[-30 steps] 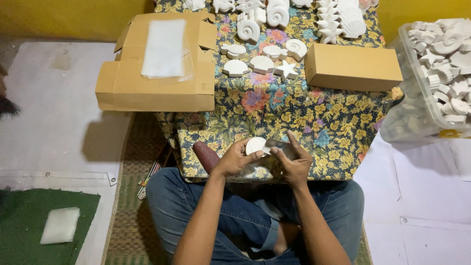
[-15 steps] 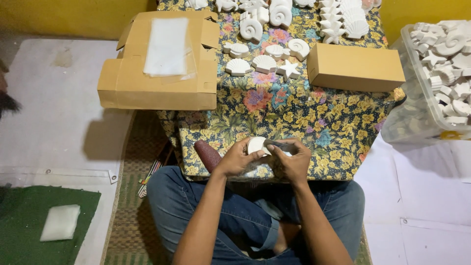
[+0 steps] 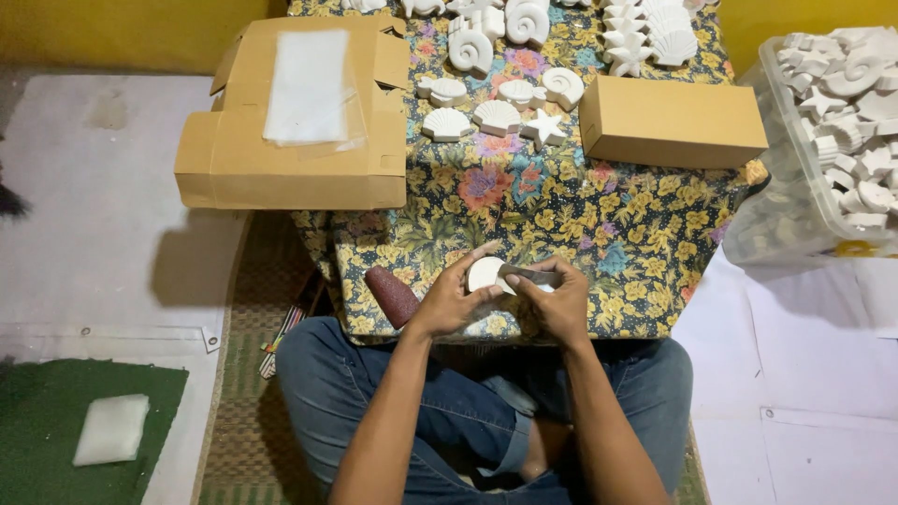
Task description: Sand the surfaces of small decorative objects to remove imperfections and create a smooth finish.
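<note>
So the person sits cross-legged in blue jeans at the near edge of a low counter (image 3: 561,224) covered in a flowery yellow-and-blue cloth. The left hand (image 3: 449,301) is wrapped around a small round white plaster piece (image 3: 485,273), thumb and fingers clamped on it just over the counter's near edge. The right hand (image 3: 558,304) pinches a thin grey strip, looks like sandpaper (image 3: 531,277), and has it pressed against the top of that white piece. Both hands are close together, practically touching.

Just left of the left hand, a dark reddish-brown cylinder-shaped block (image 3: 391,295) lies tilted on the cloth at the near edge.

Further back in the middle of the counter there's a cluster of white plaster shells and a starfish (image 3: 496,117), with more white shell shapes (image 3: 645,37) along the far edge. A closed plain cardboard box (image 3: 669,122) sits toward the right edge. An open cardboard box (image 3: 290,159) with a clear plastic sheet (image 3: 309,89) on it overhangs the left edge. Off to the right, a clear plastic tub full of white castings (image 3: 832,122). A white foam block (image 3: 110,428) lies on a green mat (image 3: 37,421) on the floor at the left.
</note>
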